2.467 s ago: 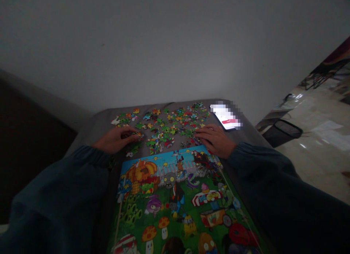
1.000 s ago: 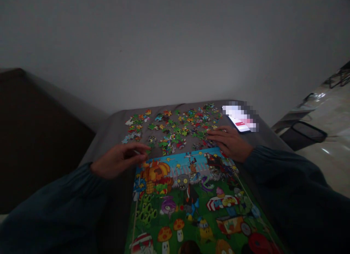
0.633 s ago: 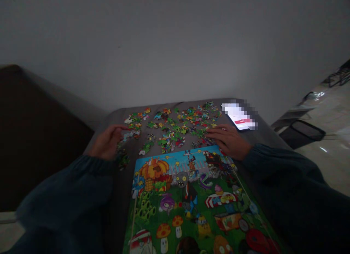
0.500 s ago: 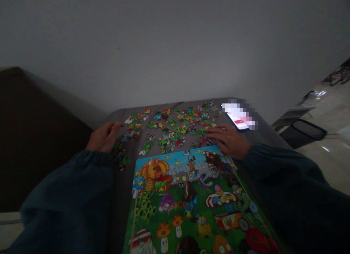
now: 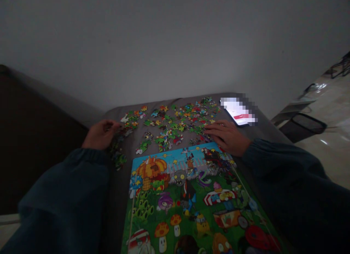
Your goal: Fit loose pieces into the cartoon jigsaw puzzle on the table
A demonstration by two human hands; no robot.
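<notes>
My left hand hovers at the left edge of the loose jigsaw pieces. Its thumb and fingers are pressed together; whatever is between them, if anything, is too dark to make out. My right hand lies with fingers stretched out over the pieces on the right, at the top right corner of the picture board. That board shows cartoon zombies, mushrooms and a pumpkin on green ground. A darker bunch of pieces sits below my left hand, beside the sleeve.
A lit phone, partly blurred out, lies at the back right of the grey cloth-covered table. Behind it rises a plain wall. A dark panel stands to the left, and a shiny floor shows on the right.
My left hand's fingers have drawn together into a pinch and the hand has turned slightly. My right hand stays in place on the pieces. The view has shifted a little.
</notes>
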